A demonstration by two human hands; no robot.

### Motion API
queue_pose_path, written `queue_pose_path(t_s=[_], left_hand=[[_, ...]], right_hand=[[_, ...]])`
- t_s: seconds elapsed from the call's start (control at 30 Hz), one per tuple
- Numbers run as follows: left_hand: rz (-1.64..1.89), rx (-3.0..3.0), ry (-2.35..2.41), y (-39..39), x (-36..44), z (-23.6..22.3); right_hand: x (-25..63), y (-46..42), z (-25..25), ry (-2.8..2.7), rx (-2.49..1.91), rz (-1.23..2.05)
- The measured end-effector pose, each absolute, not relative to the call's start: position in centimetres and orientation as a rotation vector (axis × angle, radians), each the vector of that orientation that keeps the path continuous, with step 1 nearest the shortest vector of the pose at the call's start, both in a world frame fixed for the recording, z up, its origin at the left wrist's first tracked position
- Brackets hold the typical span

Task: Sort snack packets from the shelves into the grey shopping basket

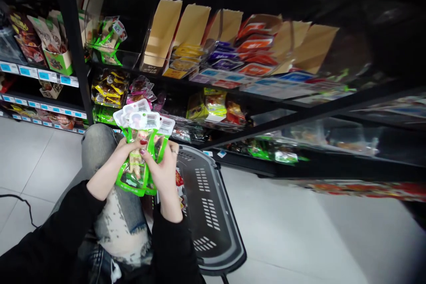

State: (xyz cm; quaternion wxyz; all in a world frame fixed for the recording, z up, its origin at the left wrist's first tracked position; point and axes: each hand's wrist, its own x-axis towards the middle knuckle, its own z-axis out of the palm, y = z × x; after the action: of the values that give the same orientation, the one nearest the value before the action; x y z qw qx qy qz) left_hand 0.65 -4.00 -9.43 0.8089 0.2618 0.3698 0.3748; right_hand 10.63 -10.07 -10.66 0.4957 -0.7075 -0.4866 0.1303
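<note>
Between my two hands I hold several green-edged snack packets [135, 171] with clear fronts and white header tabs carrying barcodes. They are fanned and overlap one another above my knees. My left hand [124, 151] grips their left side, its thumb lying across the front. My right hand [164, 166] is closed round the right side, thumb on the front and fingers partly hidden behind. Just right of and below the packets stands a dark grey shopping basket [229, 226] with a slotted wall. A red packet [179, 177] shows in it, partly covered by my right forearm.
Black shelves stand ahead, with tall cardboard boxes [163, 26], orange packets [258, 44] and purple packets [224, 55]. Similar green packets [109, 42] hang at the upper left. Yellow packets [109, 86] sit below them. A black cable [25, 202] lies on the tiled floor [282, 226].
</note>
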Motion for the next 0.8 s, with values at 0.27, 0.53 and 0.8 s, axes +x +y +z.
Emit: queue_pose_path(t_s=[0.27, 0.53, 0.8], left_hand=[[0.818, 0.485, 0.804, -4.4, 0.5, -9.2], [0.901, 0.462, 0.72, -4.0, 1.1, -9.7], [0.907, 0.42, 0.78, -3.8, 1.1, -9.6]], right_hand=[[9.2, -12.1, -7.7, -1.27, -1.813, 0.002], [8.5, -12.0, -7.3, -1.25, -1.77, 0.361], [10.7, -13.4, -6.5, -0.956, -1.553, 0.595]])
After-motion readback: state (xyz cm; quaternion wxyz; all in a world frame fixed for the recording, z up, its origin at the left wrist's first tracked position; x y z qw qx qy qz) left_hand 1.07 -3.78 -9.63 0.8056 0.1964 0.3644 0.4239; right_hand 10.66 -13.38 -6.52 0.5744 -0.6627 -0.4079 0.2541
